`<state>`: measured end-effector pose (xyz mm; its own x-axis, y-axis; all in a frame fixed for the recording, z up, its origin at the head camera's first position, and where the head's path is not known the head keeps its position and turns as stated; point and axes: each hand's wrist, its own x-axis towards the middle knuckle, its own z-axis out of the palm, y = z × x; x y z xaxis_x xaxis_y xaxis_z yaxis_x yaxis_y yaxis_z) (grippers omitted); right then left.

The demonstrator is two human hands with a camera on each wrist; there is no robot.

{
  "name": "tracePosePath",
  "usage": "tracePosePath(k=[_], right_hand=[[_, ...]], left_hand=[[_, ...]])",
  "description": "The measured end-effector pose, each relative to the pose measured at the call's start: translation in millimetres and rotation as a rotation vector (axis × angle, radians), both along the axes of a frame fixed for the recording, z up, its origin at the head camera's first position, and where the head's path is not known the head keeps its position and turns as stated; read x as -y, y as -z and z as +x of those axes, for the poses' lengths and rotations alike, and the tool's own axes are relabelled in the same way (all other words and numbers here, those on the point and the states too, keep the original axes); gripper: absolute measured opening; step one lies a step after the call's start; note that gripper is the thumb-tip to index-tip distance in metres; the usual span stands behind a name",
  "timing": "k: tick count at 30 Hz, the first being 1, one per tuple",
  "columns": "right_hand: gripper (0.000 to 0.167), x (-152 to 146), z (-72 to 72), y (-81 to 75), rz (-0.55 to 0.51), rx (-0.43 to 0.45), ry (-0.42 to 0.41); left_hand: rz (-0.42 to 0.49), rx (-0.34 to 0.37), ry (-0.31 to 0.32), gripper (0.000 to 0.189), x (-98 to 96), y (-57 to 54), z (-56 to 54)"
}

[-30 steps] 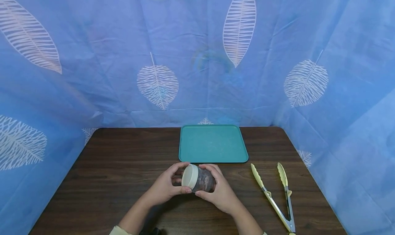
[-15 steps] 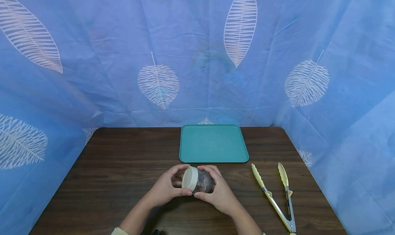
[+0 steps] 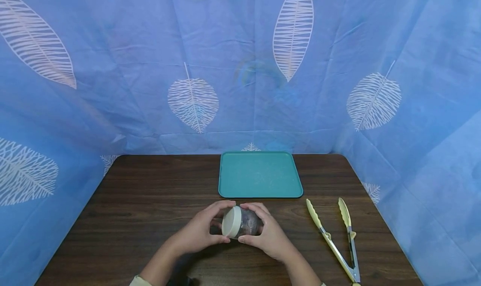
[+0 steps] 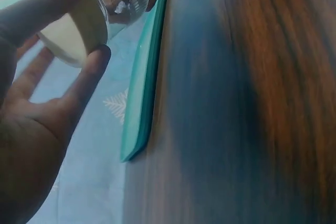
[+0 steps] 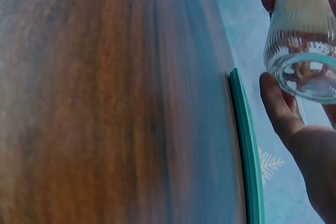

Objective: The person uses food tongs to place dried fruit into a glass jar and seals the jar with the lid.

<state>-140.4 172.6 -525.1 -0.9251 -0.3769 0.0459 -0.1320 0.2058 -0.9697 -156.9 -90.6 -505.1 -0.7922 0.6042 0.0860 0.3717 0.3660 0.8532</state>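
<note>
A ribbed clear jar point(image 3: 249, 222) with a cream lid point(image 3: 231, 222) is held tilted on its side above the table, its lid facing left. My left hand point(image 3: 201, 231) grips the lid's edge between thumb and fingers; the left wrist view shows fingertips on the lid's rim point(image 4: 90, 22). Around the jar's body curls my right hand point(image 3: 271, 235), its thumb near the front. In the right wrist view the jar's round base point(image 5: 310, 77) faces the camera, with fingers seen through the glass. Whether anything is inside, I cannot tell.
Behind the hands a teal tray point(image 3: 261, 175) lies on the dark wooden table point(image 3: 150, 190). Yellow-tipped metal tongs point(image 3: 340, 252) rest spread apart at the right. A blue leaf-patterned cloth point(image 3: 240, 102) hangs around the table. A small dark object point(image 3: 184, 281) sits at the front edge.
The jar has sunk slightly toward me. My left fingers and thumb have shifted their hold on the lid, the thumb moving a little left. My right hand stays nearly still.
</note>
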Motion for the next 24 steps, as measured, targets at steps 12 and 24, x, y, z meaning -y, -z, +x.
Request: tracePosePath(k=[12, 24], right_hand=[[0.079, -8.5, -2.4, 2.5, -0.104, 0.046, -0.11], [0.078, 1.1, 3.8, -1.4, -0.04, -0.015, 0.012]], left_hand=[[-0.179, -0.349, 0.105, 0.094, -1.5, -7.5, 10.4], [-0.075, 0.109, -0.145, 0.08, -14.0, -9.4, 15.0]])
